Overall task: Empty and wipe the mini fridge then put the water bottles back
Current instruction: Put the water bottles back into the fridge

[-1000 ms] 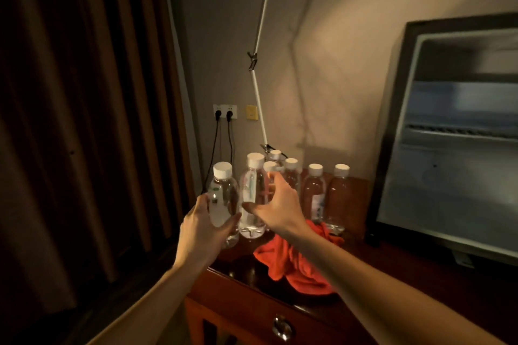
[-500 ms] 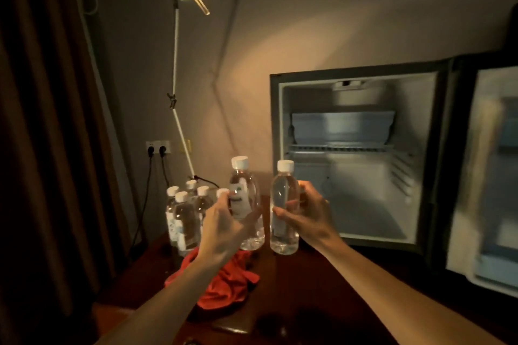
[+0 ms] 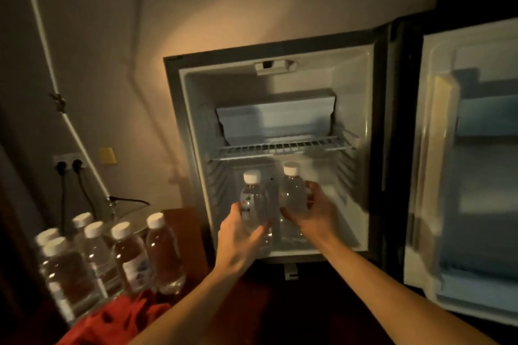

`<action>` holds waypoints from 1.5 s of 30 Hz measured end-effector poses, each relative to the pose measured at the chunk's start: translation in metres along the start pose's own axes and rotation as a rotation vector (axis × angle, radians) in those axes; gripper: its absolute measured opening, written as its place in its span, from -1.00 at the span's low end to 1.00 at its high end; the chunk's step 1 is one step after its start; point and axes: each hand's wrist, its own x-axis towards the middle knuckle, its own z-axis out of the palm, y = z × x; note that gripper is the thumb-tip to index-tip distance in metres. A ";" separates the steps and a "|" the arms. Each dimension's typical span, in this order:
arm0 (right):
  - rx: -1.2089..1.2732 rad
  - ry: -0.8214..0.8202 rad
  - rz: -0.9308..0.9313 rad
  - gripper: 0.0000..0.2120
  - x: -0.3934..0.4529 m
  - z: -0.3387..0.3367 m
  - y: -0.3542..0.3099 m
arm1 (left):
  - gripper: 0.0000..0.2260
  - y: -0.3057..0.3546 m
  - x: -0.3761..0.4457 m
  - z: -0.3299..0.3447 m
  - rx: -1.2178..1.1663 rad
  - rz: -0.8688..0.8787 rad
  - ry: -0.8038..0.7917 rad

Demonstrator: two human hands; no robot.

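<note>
The mini fridge [image 3: 372, 148] stands open on the dark wooden table, its door [image 3: 471, 165] swung out to the right. My left hand [image 3: 238, 235] grips a clear water bottle [image 3: 253, 204] with a white cap. My right hand [image 3: 314, 213] grips a second water bottle [image 3: 293, 193]. Both bottles are upright in the fridge's lower compartment, under the wire shelf [image 3: 283, 147]. Several more capped bottles [image 3: 123, 258] stand grouped on the table at the left. A red cloth [image 3: 117, 319] lies crumpled in front of them.
A white lamp arm [image 3: 56, 87] rises at the left, beside a wall socket [image 3: 70, 162] with two black plugs. A curtain edge darkens the far left. The fridge door's inner shelves stick out toward me at the right.
Both hands lifted a bottle each from the group at the left and carried them right, into the open fridge. My view turned right and closer to the fridge.
</note>
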 end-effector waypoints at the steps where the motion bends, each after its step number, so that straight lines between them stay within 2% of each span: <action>1: 0.000 0.010 -0.004 -0.49 0.007 0.004 0.005 | -0.42 -0.002 0.007 0.008 0.005 -0.019 0.004; 5: -0.024 0.003 -0.048 -0.60 0.031 0.021 0.039 | -0.46 -0.019 0.035 0.034 -0.006 -0.077 -0.001; 8: -0.068 -0.091 -0.035 -0.51 0.045 0.029 0.046 | -0.45 -0.033 0.054 0.047 -0.037 -0.080 0.006; 11: -0.043 -0.066 -0.016 -0.57 0.059 0.042 0.055 | -0.45 -0.044 0.072 0.057 -0.053 -0.114 0.012; 14: -0.075 -0.050 -0.030 -0.48 0.073 0.052 0.066 | -0.53 -0.055 0.085 0.065 -0.092 -0.113 0.054; 17: -0.086 -0.080 -0.039 -0.55 0.088 0.058 0.074 | -0.54 -0.064 0.099 0.073 -0.120 -0.109 0.072; 22: -0.030 -0.087 -0.069 -0.58 0.107 0.072 0.084 | -0.38 -0.080 0.122 0.091 -0.185 -0.138 0.091; 26: 0.000 -0.138 -0.033 -0.61 0.117 0.082 0.083 | -0.36 -0.091 0.132 0.098 -0.196 -0.159 0.074; 32: 0.018 -0.138 -0.066 -0.57 0.121 0.093 0.084 | -0.38 -0.100 0.142 0.099 -0.117 -0.125 0.100; 37: 0.028 -0.130 -0.014 -0.60 0.113 0.088 0.083 | -0.33 -0.096 0.140 0.095 -0.105 -0.152 0.062; 40: -0.033 -0.188 0.054 -0.37 0.099 0.077 0.073 | -0.44 -0.091 0.123 0.086 -0.079 -0.159 0.038; 42: -0.093 -0.138 0.065 -0.27 0.090 0.068 0.067 | -0.49 -0.086 0.108 0.079 -0.030 -0.144 0.035; 45: -0.174 -0.101 0.021 -0.37 0.070 0.059 0.049 | -0.50 -0.067 0.086 0.063 0.123 -0.140 -0.003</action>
